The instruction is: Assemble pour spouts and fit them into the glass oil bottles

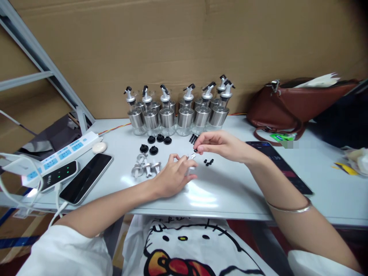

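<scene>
My left hand [176, 174] is closed around a silver pourer spout [191, 156], whose tip points up past the fingers. Just above that tip, my right hand [220, 145] pinches a small black plastic piece [196, 150]. More silver pourer spouts [147, 168] lie left of my left hand. Black ribbed stoppers [153, 150] sit in a loose group behind them. Several thin black flip caps [193, 138] rest beyond my right fingertips, and tiny black plugs [208, 162] are scattered below my right hand.
Glass-and-steel oil bottles [185, 120] stand in rows at the back, many with pourers fitted. To the left are a power strip [61, 155], a phone [87, 178] and a white round case [99, 147]. Another phone [278, 165] and a brown bag [276, 105] lie right.
</scene>
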`<action>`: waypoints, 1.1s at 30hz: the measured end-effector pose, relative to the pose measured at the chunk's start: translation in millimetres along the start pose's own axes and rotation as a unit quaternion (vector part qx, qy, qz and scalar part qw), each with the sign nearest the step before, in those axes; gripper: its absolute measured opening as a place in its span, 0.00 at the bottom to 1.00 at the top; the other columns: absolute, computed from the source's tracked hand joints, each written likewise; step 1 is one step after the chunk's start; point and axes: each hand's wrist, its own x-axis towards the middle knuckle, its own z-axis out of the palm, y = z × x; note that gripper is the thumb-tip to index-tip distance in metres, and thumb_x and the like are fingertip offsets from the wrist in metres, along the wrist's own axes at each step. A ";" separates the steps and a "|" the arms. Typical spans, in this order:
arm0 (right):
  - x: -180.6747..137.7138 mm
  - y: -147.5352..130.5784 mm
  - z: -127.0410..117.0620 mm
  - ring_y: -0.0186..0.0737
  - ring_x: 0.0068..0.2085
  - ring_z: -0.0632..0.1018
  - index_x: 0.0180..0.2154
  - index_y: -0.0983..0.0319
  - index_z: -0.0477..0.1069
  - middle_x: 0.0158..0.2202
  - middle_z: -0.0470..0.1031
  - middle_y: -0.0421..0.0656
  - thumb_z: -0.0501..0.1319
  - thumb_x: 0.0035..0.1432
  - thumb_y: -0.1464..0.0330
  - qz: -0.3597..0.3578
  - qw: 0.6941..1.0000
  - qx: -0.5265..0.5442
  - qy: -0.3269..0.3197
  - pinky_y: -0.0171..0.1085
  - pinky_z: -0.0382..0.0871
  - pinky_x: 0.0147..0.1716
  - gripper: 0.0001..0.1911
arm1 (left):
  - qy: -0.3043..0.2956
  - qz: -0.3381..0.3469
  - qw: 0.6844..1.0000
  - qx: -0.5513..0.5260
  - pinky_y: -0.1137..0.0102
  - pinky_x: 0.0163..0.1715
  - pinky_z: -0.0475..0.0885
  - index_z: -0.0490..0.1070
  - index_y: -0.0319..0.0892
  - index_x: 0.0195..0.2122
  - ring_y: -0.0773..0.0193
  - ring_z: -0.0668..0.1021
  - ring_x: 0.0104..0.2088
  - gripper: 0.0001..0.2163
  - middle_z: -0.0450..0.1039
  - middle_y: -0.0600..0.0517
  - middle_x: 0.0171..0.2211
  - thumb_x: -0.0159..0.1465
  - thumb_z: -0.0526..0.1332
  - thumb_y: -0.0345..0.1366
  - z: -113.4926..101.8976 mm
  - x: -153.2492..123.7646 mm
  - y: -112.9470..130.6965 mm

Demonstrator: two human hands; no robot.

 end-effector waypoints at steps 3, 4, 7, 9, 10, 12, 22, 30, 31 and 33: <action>-0.1 -0.6 0.0 0.34 0.31 0.73 0.33 0.64 0.74 0.29 0.75 0.42 0.64 0.52 0.57 0.006 1.000 -0.002 -0.014 0.36 0.68 0.32 0.16 | 0.008 0.011 1.000 0.010 0.62 0.44 0.56 0.52 0.43 0.48 0.61 0.72 0.36 0.07 0.72 0.47 0.42 0.69 0.46 0.33 -0.3 -0.1 0.5; -0.2 -1.1 0.2 0.34 0.31 0.73 0.33 0.64 0.74 0.29 0.75 0.42 0.65 0.52 0.57 0.008 1.000 0.001 -0.018 0.36 0.68 0.33 0.15 | 0.013 0.018 1.000 0.016 0.62 0.44 0.56 0.51 0.43 0.48 0.61 0.71 0.35 0.07 0.72 0.47 0.42 0.70 0.46 0.33 -0.4 -0.1 0.7; -0.6 -2.7 0.7 0.34 0.32 0.74 0.32 0.64 0.75 0.30 0.76 0.42 0.66 0.50 0.58 0.015 1.000 0.016 -0.021 0.36 0.68 0.34 0.14 | 0.029 0.036 0.998 0.035 0.62 0.44 0.55 0.50 0.43 0.48 0.62 0.71 0.33 0.07 0.72 0.47 0.43 0.70 0.45 0.34 -0.5 0.1 1.5; -0.6 -3.2 0.8 0.34 0.32 0.74 0.31 0.64 0.76 0.30 0.77 0.42 0.67 0.50 0.60 0.020 0.999 0.030 -0.020 0.36 0.68 0.34 0.13 | 0.030 0.039 0.998 0.041 0.63 0.43 0.55 0.49 0.43 0.48 0.62 0.71 0.33 0.06 0.72 0.48 0.43 0.71 0.44 0.34 -0.3 -0.1 1.7; -0.6 -3.3 0.8 0.34 0.32 0.74 0.31 0.64 0.76 0.30 0.77 0.42 0.67 0.50 0.61 0.023 0.999 0.038 -0.020 0.36 0.68 0.35 0.12 | 0.029 0.038 0.998 0.042 0.63 0.43 0.55 0.49 0.43 0.48 0.62 0.71 0.33 0.06 0.72 0.48 0.43 0.71 0.44 0.34 -0.1 -0.3 1.8; -0.5 -3.3 0.8 0.33 0.32 0.74 0.30 0.64 0.76 0.30 0.77 0.42 0.68 0.49 0.62 0.027 0.998 0.053 -0.021 0.35 0.68 0.35 0.11 | 0.026 0.040 0.998 0.042 0.63 0.42 0.54 0.49 0.43 0.48 0.61 0.72 0.35 0.06 0.72 0.48 0.42 0.71 0.44 0.34 0.3 -0.8 1.7; 2.8 -0.2 5.1 0.33 0.31 0.74 0.30 0.64 0.77 0.29 0.77 0.41 0.70 0.45 0.62 0.048 0.994 0.095 0.003 0.36 0.67 0.34 0.12 | 0.063 0.046 0.995 0.059 0.63 0.43 0.55 0.48 0.44 0.49 0.61 0.70 0.35 0.07 0.72 0.48 0.43 0.71 0.44 0.35 -4.1 0.6 -1.3; 4.7 3.4 6.4 0.34 0.30 0.74 0.29 0.63 0.78 0.27 0.76 0.40 0.71 0.45 0.61 0.036 0.992 0.123 0.005 0.36 0.66 0.34 0.12 | 0.054 0.043 0.993 0.096 0.63 0.42 0.57 0.48 0.43 0.48 0.61 0.72 0.36 0.06 0.72 0.48 0.41 0.72 0.40 0.35 -4.8 0.0 0.8; 4.7 4.2 6.6 0.34 0.31 0.74 0.30 0.63 0.78 0.27 0.76 0.40 0.70 0.45 0.61 0.032 0.991 0.127 0.004 0.36 0.66 0.35 0.12 | 0.053 0.045 0.993 0.097 0.63 0.41 0.57 0.48 0.43 0.47 0.62 0.72 0.35 0.06 0.73 0.48 0.41 0.72 0.40 0.35 -4.9 0.3 1.2; 4.8 5.6 6.5 0.34 0.31 0.74 0.30 0.63 0.78 0.28 0.77 0.40 0.70 0.46 0.62 0.030 0.991 0.131 -0.002 0.36 0.67 0.35 0.12 | 0.052 0.046 0.993 0.101 0.64 0.41 0.57 0.49 0.42 0.47 0.62 0.72 0.35 0.06 0.73 0.48 0.40 0.72 0.39 0.36 -4.9 0.7 1.9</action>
